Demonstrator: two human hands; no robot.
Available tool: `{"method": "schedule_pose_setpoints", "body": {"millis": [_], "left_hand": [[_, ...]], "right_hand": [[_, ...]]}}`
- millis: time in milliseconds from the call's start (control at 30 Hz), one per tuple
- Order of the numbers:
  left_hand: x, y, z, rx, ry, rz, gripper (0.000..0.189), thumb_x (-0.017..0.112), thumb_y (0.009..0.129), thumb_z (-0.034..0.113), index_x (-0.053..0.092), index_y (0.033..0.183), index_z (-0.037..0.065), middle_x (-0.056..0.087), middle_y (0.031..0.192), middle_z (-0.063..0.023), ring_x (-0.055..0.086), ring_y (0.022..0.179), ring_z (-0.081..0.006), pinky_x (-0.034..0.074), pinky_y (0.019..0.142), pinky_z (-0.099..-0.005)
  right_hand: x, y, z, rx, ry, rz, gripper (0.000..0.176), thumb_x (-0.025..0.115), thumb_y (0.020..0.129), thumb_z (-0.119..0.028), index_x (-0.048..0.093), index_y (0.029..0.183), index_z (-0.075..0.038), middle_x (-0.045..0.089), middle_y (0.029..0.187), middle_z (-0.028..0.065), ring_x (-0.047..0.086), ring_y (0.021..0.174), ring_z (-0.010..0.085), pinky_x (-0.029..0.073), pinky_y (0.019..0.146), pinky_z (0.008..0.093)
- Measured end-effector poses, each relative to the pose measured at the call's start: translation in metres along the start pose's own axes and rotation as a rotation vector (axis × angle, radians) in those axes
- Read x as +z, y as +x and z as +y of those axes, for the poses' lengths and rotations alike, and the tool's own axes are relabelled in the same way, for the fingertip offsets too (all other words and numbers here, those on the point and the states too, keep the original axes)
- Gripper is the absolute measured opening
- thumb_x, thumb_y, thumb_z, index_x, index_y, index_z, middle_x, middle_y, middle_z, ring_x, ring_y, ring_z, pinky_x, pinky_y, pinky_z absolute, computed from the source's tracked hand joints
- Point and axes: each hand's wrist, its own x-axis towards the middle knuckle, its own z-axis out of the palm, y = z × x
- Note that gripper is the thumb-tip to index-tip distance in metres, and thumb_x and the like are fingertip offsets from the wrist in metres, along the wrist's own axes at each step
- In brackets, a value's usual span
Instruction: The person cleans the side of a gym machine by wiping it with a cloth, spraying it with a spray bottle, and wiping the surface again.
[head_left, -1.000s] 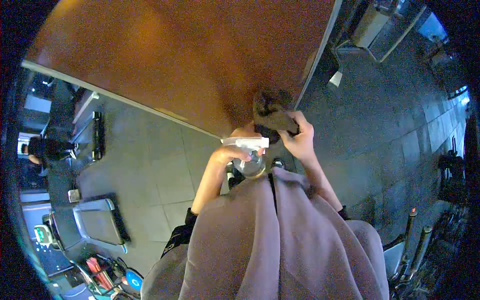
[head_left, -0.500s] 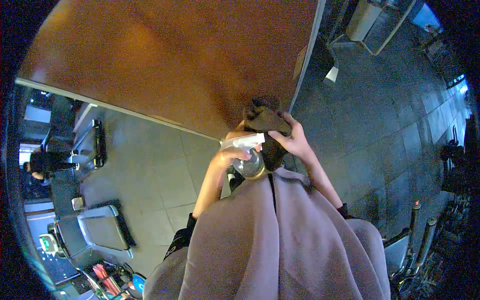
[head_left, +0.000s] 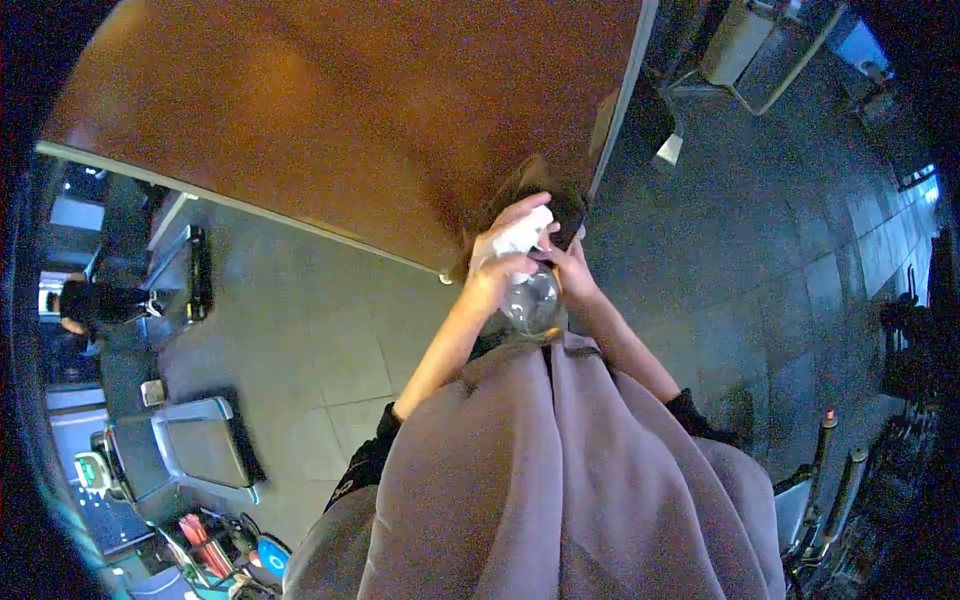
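My left hand (head_left: 492,268) is closed round the neck of a clear spray bottle (head_left: 532,306) with a white trigger head (head_left: 522,232). The bottle stands roughly upright just in front of my chest. A dark brown cloth (head_left: 566,208) hangs bunched right beyond the spray head, overlapped by my left fingers in this view. My right hand (head_left: 572,272) grips the cloth from the right side, with its fingers partly hidden behind the bottle and the folds. Both hands are close together near the corner of a shiny brown panel (head_left: 300,110).
The panel's pale metal edge (head_left: 300,227) runs in front of me. Grey floor tiles (head_left: 310,340) lie around. At left are a treadmill (head_left: 205,450) and a person (head_left: 100,305) farther off. A white-ended object (head_left: 670,149) is on the floor at right, and upright posts (head_left: 825,470) stand lower right.
My left hand has moved up and right with the spray bottle, over the cloth. The cloth has shifted and now shows behind the spray head, and my right hand has drawn closer to the bottle.
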Motion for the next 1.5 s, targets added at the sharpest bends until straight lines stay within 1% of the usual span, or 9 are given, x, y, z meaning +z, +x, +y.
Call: {"method": "schedule_pose_setpoints", "body": {"millis": [167, 267, 367, 500, 667, 800, 1333, 1400, 1500], "left_hand": [[0.026, -0.027, 0.001, 0.030, 0.413, 0.224, 0.034, 0.060, 0.060, 0.010, 0.062, 0.092, -0.003, 0.061, 0.094, -0.0141, 0.057, 0.088, -0.0249, 0.044, 0.080, -0.0327], [0.026, -0.032, 0.007, 0.206, 0.410, 0.322, 0.029, 0.059, 0.062, 0.010, 0.062, 0.088, -0.001, 0.060, 0.086, -0.0136, 0.057, 0.081, -0.0267, 0.044, 0.078, -0.0356], [0.027, -0.031, 0.047, 0.261, 0.637, 0.468, 0.021, 0.059, 0.062, 0.009, 0.061, 0.081, 0.000, 0.059, 0.080, -0.0151, 0.057, 0.078, -0.0300, 0.045, 0.074, -0.0379], [0.007, -0.012, 0.058, 0.568, 1.015, 0.603, 0.013, 0.057, 0.063, 0.009, 0.058, 0.073, 0.000, 0.058, 0.078, -0.0171, 0.055, 0.077, -0.0347, 0.045, 0.071, -0.0413], [-0.007, -0.008, 0.061, 0.410, 0.905, 0.745, 0.015, 0.055, 0.064, 0.010, 0.057, 0.074, -0.001, 0.057, 0.074, -0.0185, 0.054, 0.069, -0.0353, 0.045, 0.065, -0.0419], [-0.013, -0.006, 0.048, 0.629, 1.061, 0.694, 0.014, 0.055, 0.065, 0.009, 0.057, 0.073, -0.002, 0.055, 0.070, -0.0186, 0.054, 0.064, -0.0356, 0.045, 0.061, -0.0419], [0.025, 0.029, 0.025, 0.534, 1.057, 0.541, 0.017, 0.056, 0.063, 0.010, 0.059, 0.075, -0.001, 0.059, 0.073, -0.0178, 0.057, 0.067, -0.0354, 0.047, 0.064, -0.0402], [0.022, 0.038, 0.023, 0.559, 1.051, 0.514, 0.016, 0.056, 0.063, 0.010, 0.059, 0.075, -0.001, 0.058, 0.073, -0.0175, 0.057, 0.067, -0.0355, 0.047, 0.064, -0.0404], [0.028, 0.042, 0.028, 0.589, 1.039, 0.499, 0.015, 0.057, 0.063, 0.011, 0.059, 0.075, 0.000, 0.058, 0.073, -0.0170, 0.058, 0.068, -0.0355, 0.048, 0.064, -0.0404]], "right_hand": [[-0.006, -0.011, -0.013, 0.069, -0.248, 0.110, 0.051, 0.067, 0.082, -0.029, 0.045, 0.111, 0.007, 0.060, 0.099, 0.0150, 0.059, 0.093, 0.0205, 0.050, 0.080, 0.0372], [-0.024, -0.008, -0.023, -0.066, -0.013, -0.125, 0.046, 0.050, 0.091, -0.042, 0.052, 0.117, -0.003, 0.059, 0.116, 0.0079, 0.056, 0.105, 0.0219, 0.041, 0.095, 0.0422], [-0.044, -0.009, -0.042, 0.023, 0.396, 0.045, 0.052, 0.046, 0.090, -0.048, 0.050, 0.122, -0.008, 0.056, 0.121, 0.0076, 0.053, 0.109, 0.0282, 0.039, 0.097, 0.0450], [-0.084, -0.029, -0.051, 0.071, 0.294, 0.091, 0.049, 0.047, 0.091, -0.043, 0.049, 0.122, -0.005, 0.056, 0.119, 0.0096, 0.054, 0.107, 0.0285, 0.042, 0.094, 0.0441], [-0.112, -0.037, -0.044, 0.062, 0.372, 0.191, 0.037, 0.052, 0.091, -0.028, 0.052, 0.118, -0.003, 0.057, 0.117, 0.0107, 0.055, 0.105, 0.0275, 0.043, 0.093, 0.0435], [-0.120, -0.033, -0.050, 0.023, 0.401, 0.195, 0.038, 0.052, 0.091, -0.027, 0.051, 0.120, -0.002, 0.056, 0.118, 0.0113, 0.054, 0.106, 0.0280, 0.044, 0.093, 0.0433], [-0.145, -0.040, -0.058, -0.091, 0.525, 0.249, 0.034, 0.049, 0.089, -0.025, 0.055, 0.113, -0.003, 0.060, 0.111, 0.0120, 0.057, 0.100, 0.0294, 0.046, 0.087, 0.0462], [-0.174, -0.037, -0.052, 0.007, 0.677, -0.318, 0.039, 0.049, 0.089, -0.026, 0.052, 0.121, -0.004, 0.057, 0.118, 0.0108, 0.054, 0.108, 0.0285, 0.041, 0.095, 0.0453], [-0.128, -0.049, -0.063, -0.117, 0.438, 0.201, 0.042, 0.049, 0.088, -0.029, 0.050, 0.122, -0.004, 0.056, 0.119, 0.0112, 0.054, 0.106, 0.0300, 0.042, 0.093, 0.0459]]}}
